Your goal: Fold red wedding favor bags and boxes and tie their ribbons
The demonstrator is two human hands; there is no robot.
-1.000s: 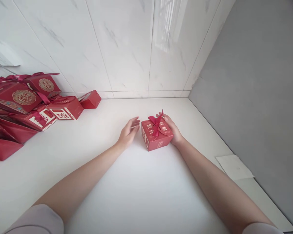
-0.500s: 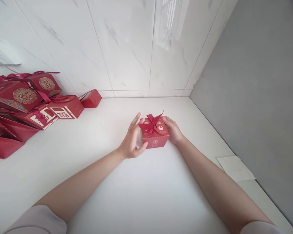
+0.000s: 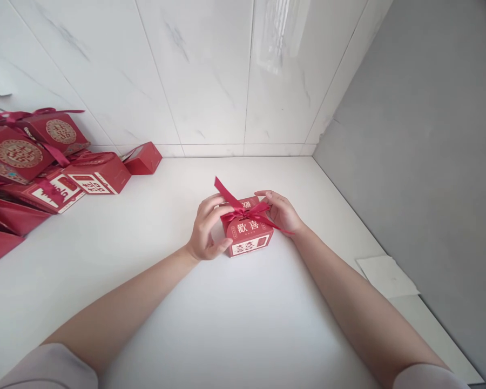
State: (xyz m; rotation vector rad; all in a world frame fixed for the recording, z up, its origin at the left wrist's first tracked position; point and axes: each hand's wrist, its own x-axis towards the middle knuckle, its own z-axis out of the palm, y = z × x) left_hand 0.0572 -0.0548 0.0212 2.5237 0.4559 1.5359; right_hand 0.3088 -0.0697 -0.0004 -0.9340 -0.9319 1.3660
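A small red gift box [image 3: 249, 246] sits on the white tabletop in front of me, with a dark pink ribbon [image 3: 243, 214] tied in a bow on top. One ribbon tail sticks up to the back left; another trails down the right side. Light characters mark the lid, and a white panel faces me. My left hand [image 3: 208, 229] curves around the box's left side, thumb at the front left corner and fingers by the top. On the right side, my right hand [image 3: 282, 213] grips it with its fingers at the back right edge; its contact is partly hidden.
Several more red gift boxes [image 3: 99, 170] with ribbons are piled at the left against the marbled tile wall [image 3: 210, 70]. A white sheet or flat piece [image 3: 389, 276] lies at the right edge of the tabletop, beside a grey surface [image 3: 429, 162].
Between my hands the gift box has turned, so a white panel now faces me instead of a plain red side. It sits slightly nearer and further left, and my left hand's fingers curl closer over it.
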